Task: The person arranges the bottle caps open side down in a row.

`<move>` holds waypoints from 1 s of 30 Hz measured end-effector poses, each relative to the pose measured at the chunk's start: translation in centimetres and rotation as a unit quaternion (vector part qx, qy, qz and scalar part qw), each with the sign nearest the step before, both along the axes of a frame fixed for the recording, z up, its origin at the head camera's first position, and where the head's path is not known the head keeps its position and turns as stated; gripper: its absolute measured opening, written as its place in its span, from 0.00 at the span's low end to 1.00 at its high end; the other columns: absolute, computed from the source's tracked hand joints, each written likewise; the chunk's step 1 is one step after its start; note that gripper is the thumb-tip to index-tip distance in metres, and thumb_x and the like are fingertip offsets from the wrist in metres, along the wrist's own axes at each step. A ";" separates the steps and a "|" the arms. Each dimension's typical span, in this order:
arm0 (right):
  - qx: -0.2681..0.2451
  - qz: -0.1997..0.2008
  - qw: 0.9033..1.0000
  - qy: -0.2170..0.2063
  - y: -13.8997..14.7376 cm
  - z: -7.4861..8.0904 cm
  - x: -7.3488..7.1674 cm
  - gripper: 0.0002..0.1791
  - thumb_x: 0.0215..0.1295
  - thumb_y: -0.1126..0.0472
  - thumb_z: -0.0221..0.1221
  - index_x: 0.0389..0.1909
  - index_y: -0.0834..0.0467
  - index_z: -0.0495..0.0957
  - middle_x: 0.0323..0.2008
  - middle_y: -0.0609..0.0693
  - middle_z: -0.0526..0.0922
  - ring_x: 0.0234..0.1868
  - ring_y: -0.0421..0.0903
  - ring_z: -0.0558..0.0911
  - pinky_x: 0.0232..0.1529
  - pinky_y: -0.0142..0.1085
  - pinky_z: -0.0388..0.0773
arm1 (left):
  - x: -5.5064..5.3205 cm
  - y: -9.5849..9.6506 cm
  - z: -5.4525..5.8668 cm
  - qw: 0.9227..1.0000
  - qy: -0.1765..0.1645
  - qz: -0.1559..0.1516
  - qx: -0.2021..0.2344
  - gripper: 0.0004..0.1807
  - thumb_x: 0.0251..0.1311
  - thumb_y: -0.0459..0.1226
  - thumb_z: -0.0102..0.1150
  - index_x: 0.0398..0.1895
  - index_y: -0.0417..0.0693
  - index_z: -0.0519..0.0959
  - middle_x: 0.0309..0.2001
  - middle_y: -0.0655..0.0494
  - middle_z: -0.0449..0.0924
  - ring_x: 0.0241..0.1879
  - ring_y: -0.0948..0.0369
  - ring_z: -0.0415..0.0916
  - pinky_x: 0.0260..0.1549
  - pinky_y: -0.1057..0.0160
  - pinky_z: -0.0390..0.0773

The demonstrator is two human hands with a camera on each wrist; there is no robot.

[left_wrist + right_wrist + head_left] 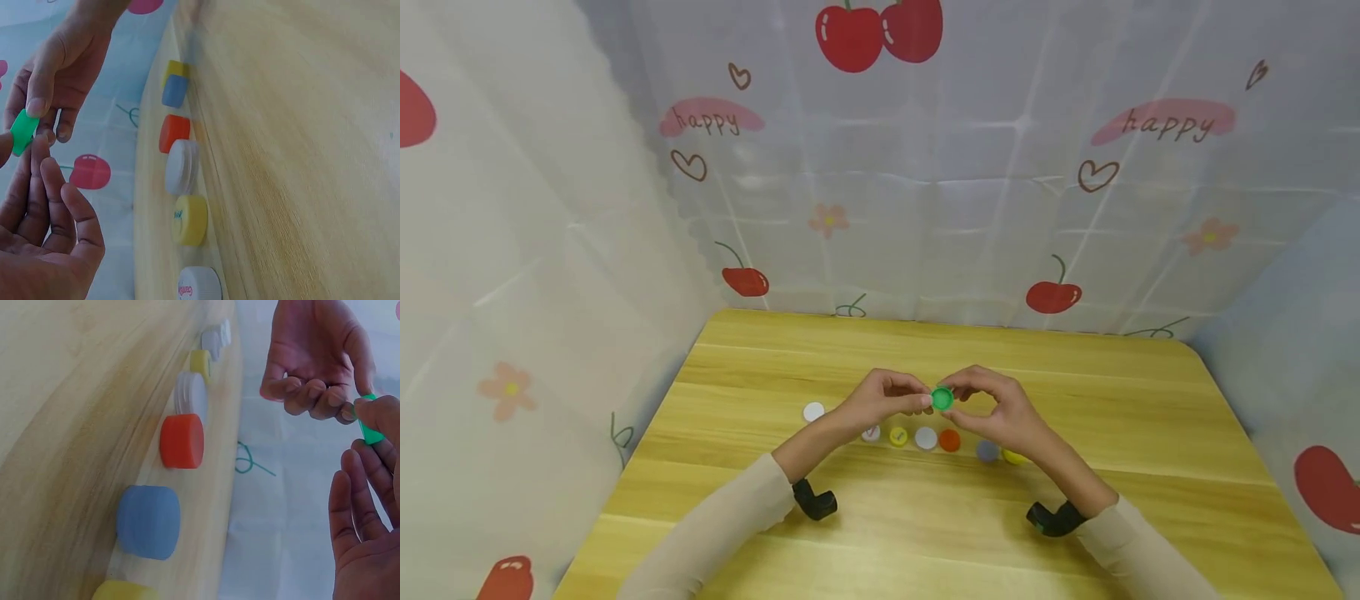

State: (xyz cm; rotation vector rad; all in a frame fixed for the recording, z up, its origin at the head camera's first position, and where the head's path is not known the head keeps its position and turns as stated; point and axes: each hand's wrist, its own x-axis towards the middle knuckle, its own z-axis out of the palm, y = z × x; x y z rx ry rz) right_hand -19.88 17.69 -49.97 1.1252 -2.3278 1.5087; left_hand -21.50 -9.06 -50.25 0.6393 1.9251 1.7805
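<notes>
A green bottle cap (942, 398) is raised over the table between both hands, its hollow side facing the head camera. My left hand (880, 398) pinches its left edge between thumb and fingers. On the other side my right hand (1000, 410) grips the rim, index finger above and thumb below. In the left wrist view the cap (24, 131) appears edge-on, and the remaining fingers of the left hand (50, 250) are loosely extended. The right wrist view shows the right thumb covering part of the cap (371, 428).
Below the hands, a row of caps crosses the table (880, 533): white (813, 412), printed white (871, 433), yellow (898, 436), white (926, 438), orange-red (950, 440), blue-grey (987, 451) and yellow (1015, 457). A patterned curtain (910, 183) hangs behind and at both sides.
</notes>
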 end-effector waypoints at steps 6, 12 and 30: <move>0.013 0.002 1.000 -0.001 0.1 0.0 0.2 0.22 0.63 0.67 0.75 0.56 0.48 0.87 0.50 0.45 0.90 0.46 0.41 0.84 0.48 0.39 0.85 | 0.1 0.1 -0.1 1.000 0.010 -0.013 -0.010 0.14 0.75 0.39 0.64 0.53 0.39 0.87 0.48 0.43 0.91 0.50 0.54 0.89 0.63 0.38 0.82; 0.009 0.001 1.000 -0.011 0.1 -0.4 0.3 0.23 0.63 0.69 0.75 0.58 0.51 0.86 0.49 0.46 0.89 0.45 0.44 0.85 0.47 0.39 0.86 | 0.3 0.2 -0.3 0.999 0.049 0.001 -0.023 0.12 0.75 0.39 0.64 0.51 0.41 0.88 0.45 0.49 0.91 0.50 0.43 0.87 0.55 0.53 0.87; -0.009 0.103 0.942 -0.319 1.5 -0.9 -0.1 0.24 0.88 0.57 0.46 0.53 0.77 0.76 0.42 0.55 0.86 0.46 0.57 0.86 0.53 0.45 0.87 | 0.7 0.6 0.2 0.818 0.558 0.039 -0.136 0.11 0.67 0.37 0.74 0.50 0.51 0.88 0.47 0.60 0.90 0.47 0.62 0.82 0.49 0.69 0.82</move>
